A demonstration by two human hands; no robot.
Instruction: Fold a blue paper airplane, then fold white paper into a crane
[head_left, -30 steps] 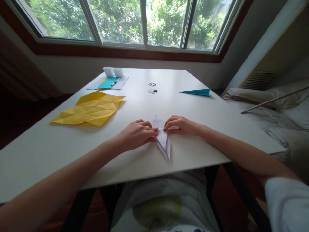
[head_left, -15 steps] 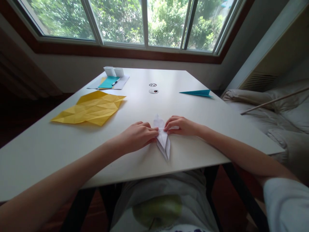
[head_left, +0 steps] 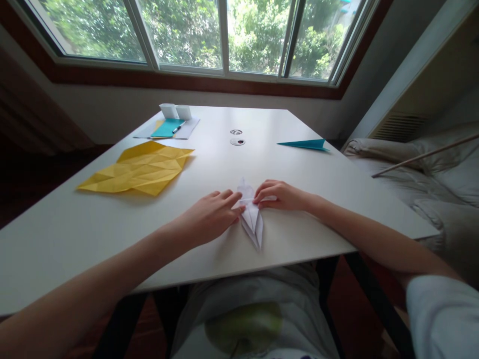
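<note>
A narrow piece of white folded paper (head_left: pixel 251 222) lies on the table near its front edge, its split points toward me and a thinner tip pointing away. My left hand (head_left: pixel 211 213) is at its left side; the thumb touches the paper while the forefinger is lifted and apart from it. From the right, my right hand (head_left: pixel 277 193) pinches the paper's edge near the crosswise crease. What lies under the right fingertips is hidden.
Creased yellow paper (head_left: pixel 138 168) spreads on the white table (head_left: pixel 209 264) at left. A folded blue paper (head_left: pixel 305 144) lies at right, two round discs (head_left: pixel 237 142) at middle back. Back left are blue paper (head_left: pixel 168 127), a pen (head_left: pixel 178 127) and small white boxes (head_left: pixel 183 111).
My left forefinger has lifted and moved away from the thumb, opening a gap over the paper. My right hand stays at the same spot, and the paper has barely shifted.
</note>
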